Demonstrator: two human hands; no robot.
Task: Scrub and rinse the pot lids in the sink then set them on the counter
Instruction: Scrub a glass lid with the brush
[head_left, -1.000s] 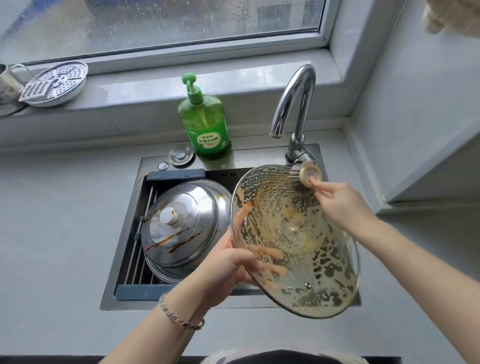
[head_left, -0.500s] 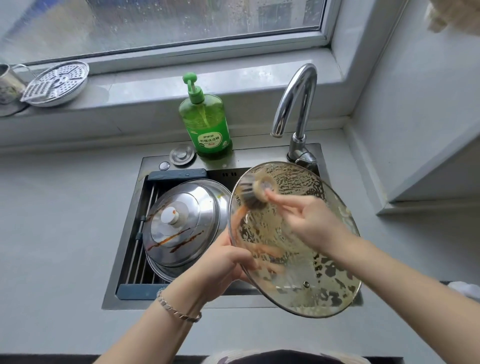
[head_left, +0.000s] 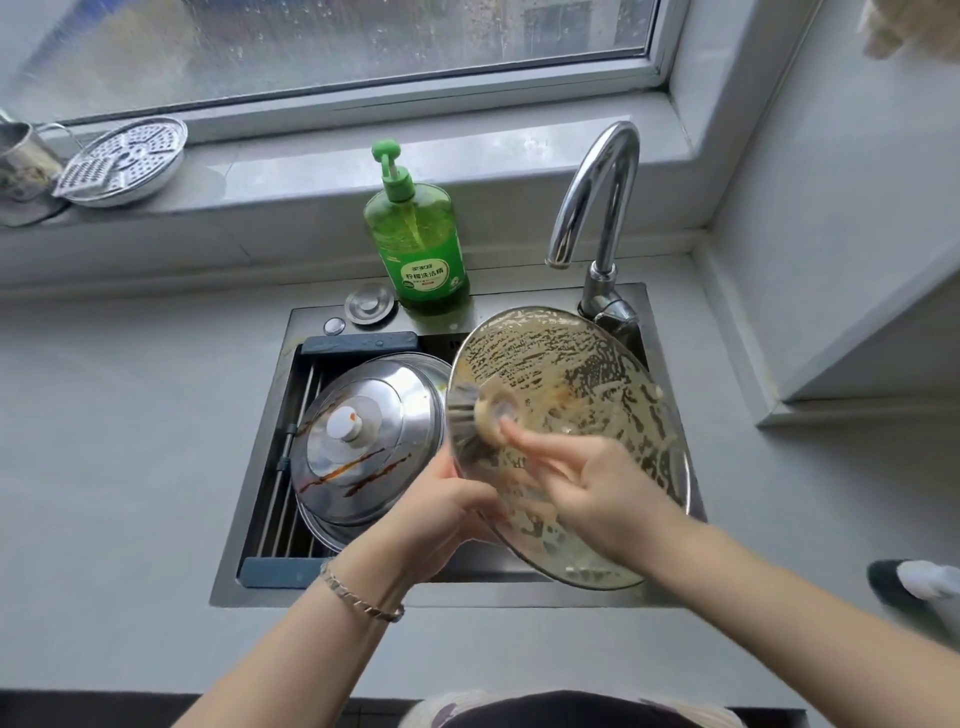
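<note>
Glass lid (head_left: 587, 384) held tilted over the sink (head_left: 270, 592), filmed with suds and brown residue. Our left hand (head_left: 441, 514) grips its lower-left rim, and our right hand (head_left: 587, 483) pinches a round scrub brush (head_left: 475, 421) against its left side, blurred. We judge the lid rigid, breakable and slippery, best gripped at the rim. Stained steel lid (head_left: 363, 436) lies in the basin alongside.

R hand (head_left: 597, 483) & its round pale-handled bristle brush (head_left: 480, 415): motion-blurred. L hand (head_left: 441, 514) partly hidden behind soapy round glass lid (head_left: 597, 364), which also covers R edge of shiny steel domed lid (head_left: 358, 441).
</note>
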